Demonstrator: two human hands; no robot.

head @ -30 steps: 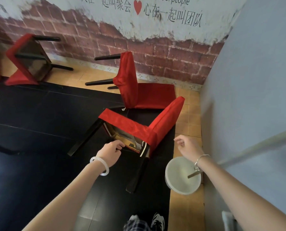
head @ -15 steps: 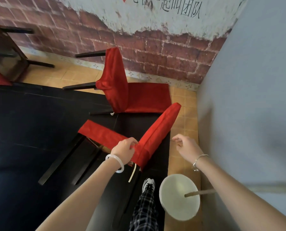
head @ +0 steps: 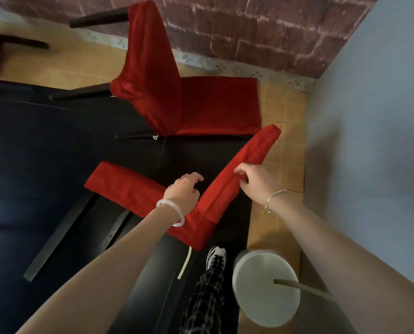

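A chair in a red cover (head: pixel 133 189) lies tipped on its side on the black floor in front of me, its dark legs (head: pixel 59 235) pointing left. Its seat and backrest (head: pixel 249 155) form a V. My left hand (head: pixel 184 191) rests on the seat's cover near the corner of the V, fingers loosely curled over the edge. My right hand (head: pixel 251 182) grips the red fabric along the backrest's edge, with its fingers curled into the cloth. A white strap (head: pixel 184 266) hangs from the cover's lower corner.
A second red-covered chair (head: pixel 177 92) lies on its side just behind, by the brick wall (head: pixel 249 32). A white round stand base (head: pixel 266 288) with a pole sits at lower right beside the grey wall (head: pixel 369 141). My shoe (head: pixel 215 254) is under the chair's corner.
The view has dipped down and closer. My right hand moved left and took hold of the backrest cover. My left hand loosened its grip on the seat cover and now lies over it.
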